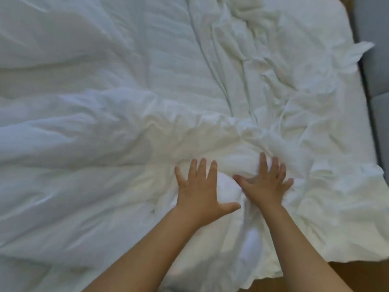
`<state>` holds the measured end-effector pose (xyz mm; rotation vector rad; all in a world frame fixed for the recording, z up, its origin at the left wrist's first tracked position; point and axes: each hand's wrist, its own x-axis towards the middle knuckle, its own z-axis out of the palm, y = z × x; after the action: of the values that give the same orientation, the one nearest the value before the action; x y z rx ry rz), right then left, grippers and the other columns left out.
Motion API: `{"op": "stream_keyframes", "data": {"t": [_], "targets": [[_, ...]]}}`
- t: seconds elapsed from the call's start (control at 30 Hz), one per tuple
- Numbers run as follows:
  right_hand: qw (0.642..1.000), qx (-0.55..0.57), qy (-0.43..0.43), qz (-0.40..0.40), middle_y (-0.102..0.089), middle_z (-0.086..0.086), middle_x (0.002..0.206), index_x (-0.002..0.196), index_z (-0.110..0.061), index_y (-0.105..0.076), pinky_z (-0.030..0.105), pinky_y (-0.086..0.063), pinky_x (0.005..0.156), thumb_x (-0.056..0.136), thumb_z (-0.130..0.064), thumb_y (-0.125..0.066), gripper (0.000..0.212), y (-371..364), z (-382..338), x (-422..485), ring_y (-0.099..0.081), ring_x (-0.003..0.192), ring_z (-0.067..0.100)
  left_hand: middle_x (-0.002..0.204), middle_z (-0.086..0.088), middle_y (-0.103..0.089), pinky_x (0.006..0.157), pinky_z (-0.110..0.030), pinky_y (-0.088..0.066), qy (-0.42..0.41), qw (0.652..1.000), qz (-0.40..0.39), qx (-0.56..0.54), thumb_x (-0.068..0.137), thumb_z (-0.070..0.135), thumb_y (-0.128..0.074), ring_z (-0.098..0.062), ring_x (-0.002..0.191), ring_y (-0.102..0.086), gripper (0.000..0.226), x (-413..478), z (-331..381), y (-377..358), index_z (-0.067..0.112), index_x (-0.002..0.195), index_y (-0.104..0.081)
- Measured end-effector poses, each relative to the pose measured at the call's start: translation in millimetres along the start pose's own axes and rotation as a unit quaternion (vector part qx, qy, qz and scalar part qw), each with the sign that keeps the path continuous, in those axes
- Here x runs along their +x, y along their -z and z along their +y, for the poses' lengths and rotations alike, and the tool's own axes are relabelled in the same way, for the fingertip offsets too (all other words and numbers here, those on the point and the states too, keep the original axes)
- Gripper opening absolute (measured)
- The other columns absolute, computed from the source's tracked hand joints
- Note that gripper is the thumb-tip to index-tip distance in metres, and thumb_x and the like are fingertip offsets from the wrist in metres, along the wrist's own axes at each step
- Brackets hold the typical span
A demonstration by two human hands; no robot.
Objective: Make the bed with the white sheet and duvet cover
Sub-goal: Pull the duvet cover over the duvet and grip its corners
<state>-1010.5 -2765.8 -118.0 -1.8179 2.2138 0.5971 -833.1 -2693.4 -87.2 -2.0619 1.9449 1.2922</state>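
**Smoothing step: 2 hands flat on the bunched duvet cover near the bed's front edge.**

My left hand (pixel 197 186) and right hand (pixel 265 182) lie palm down with fingers spread, pinching nothing. They press side by side on a raised lump in the white duvet cover (pixel 88 135), which lies across most of the bed (pixel 336 24). In my judgement, the step is done well by sweeping the 2 palms apart from the lump toward the edges, with even pressure. The left half looks padded; the right half lies thin and heavily creased, and I cannot tell sheet from cover there. Obstructions: deep folds ahead of my fingers. A loose edge overhangs the wooden floor (pixel 357 277), and a grey panel (pixel 376 76) stands close along the far side.
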Motion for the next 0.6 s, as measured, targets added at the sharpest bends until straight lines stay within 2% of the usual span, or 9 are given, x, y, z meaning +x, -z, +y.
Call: {"op": "stream_keyframes", "data": {"t": [0.1,0.2,0.23,0.3,0.37,0.43,0.47,0.53,0.6], "targets": [[0.999,0.042,-0.005,0.025,-0.01,0.007,0.156,0.15,-0.029,-0.011,0.056,-0.009,0.111,0.081,-0.063,-0.054,0.088,-14,29,4,-0.01,0.142,0.03,0.157,-0.012,0.015,0.108,-0.064,0.007,0.001,0.997,-0.07,0.045,0.072,0.076,-0.053,-0.032,0.145,0.013,0.12,12,31,-37,0.018,0.149,0.017],[0.996,0.069,0.04,0.04,-0.043,0.007,0.139,0.137,-0.02,-0.043,0.046,-0.027,0.101,0.095,-0.039,-0.047,0.046,-21,41,13,-0.039,0.126,0.029,0.157,-0.017,0.009,0.109,-0.064,-0.001,0.041,0.988,-0.078,0.125,0.08,0.057,-0.061,-0.034,0.145,0.001,0.113,22,42,-65,0.014,0.148,0.018],[0.995,0.076,0.051,0.049,-0.052,0.007,0.129,0.128,-0.018,-0.051,0.044,-0.027,0.099,0.097,-0.031,-0.043,0.034,-23,42,14,-0.046,0.119,0.028,0.157,-0.017,0.003,0.11,-0.063,-0.006,0.055,0.987,-0.07,0.136,0.084,0.048,-0.061,-0.034,0.144,-0.006,0.107,24,44,-71,0.012,0.148,0.016],[0.991,0.09,0.07,0.065,-0.062,0.003,0.108,0.11,-0.016,-0.059,0.046,-0.022,0.104,0.097,-0.02,-0.038,0.025,-24,41,13,-0.054,0.108,0.025,0.154,-0.014,-0.016,0.109,-0.057,-0.021,0.071,0.985,-0.056,0.149,0.09,0.026,-0.056,-0.031,0.138,-0.025,0.091,25,49,-77,0.01,0.149,0.011],[0.988,0.105,0.087,0.073,-0.061,-0.001,0.087,0.093,-0.018,-0.057,0.05,-0.013,0.108,0.096,-0.018,-0.035,0.022,-21,37,10,-0.058,0.099,0.022,0.142,-0.009,-0.035,0.1,-0.048,-0.035,0.087,0.988,-0.036,0.123,0.091,0.009,-0.047,-0.028,0.125,-0.04,0.071,23,50,-78,0.012,0.15,-0.007],[0.986,0.112,0.105,0.067,-0.054,-0.003,0.076,0.084,-0.019,-0.048,0.051,-0.014,0.109,0.097,-0.019,-0.033,0.019,-14,32,3,-0.058,0.094,0.024,0.127,-0.005,-0.048,0.091,-0.044,-0.04,0.116,0.992,0.015,0.051,0.091,0.007,-0.04,-0.027,0.116,-0.048,0.04,16,43,-69,0.016,0.13,-0.041],[0.984,0.118,0.121,0.055,-0.056,-0.001,0.078,0.083,-0.019,-0.045,0.049,-0.018,0.107,0.098,-0.019,-0.032,0.02,-10,29,-3,-0.058,0.094,0.026,0.12,-0.005,-0.053,0.087,-0.042,-0.042,0.132,0.989,0.06,0.018,0.091,0.007,-0.039,-0.027,0.111,-0.051,0.028,9,37,-61,0.016,0.115,-0.05],[0.976,0.161,0.149,0.004,-0.063,0.007,0.093,0.085,-0.016,-0.043,0.046,-0.025,0.105,0.1,-0.023,-0.028,0.022,2,17,-26,-0.056,0.099,0.03,0.107,-0.005,-0.059,0.082,-0.042,-0.045,0.146,0.977,0.157,0.0,0.088,0.004,-0.039,-0.028,0.101,-0.055,0.024,-13,18,-42,0.014,0.099,-0.058],[0.959,0.216,0.179,-0.05,-0.064,0.011,0.104,0.088,-0.015,-0.043,0.047,-0.027,0.104,0.102,-0.029,-0.027,0.026,14,-5,-60,-0.055,0.105,0.032,0.086,-0.009,-0.06,0.068,-0.039,-0.043,0.104,0.96,0.259,0.015,0.08,-0.004,-0.041,-0.032,0.086,-0.055,0.022,-45,-7,-23,0.008,0.082,-0.059]]}}
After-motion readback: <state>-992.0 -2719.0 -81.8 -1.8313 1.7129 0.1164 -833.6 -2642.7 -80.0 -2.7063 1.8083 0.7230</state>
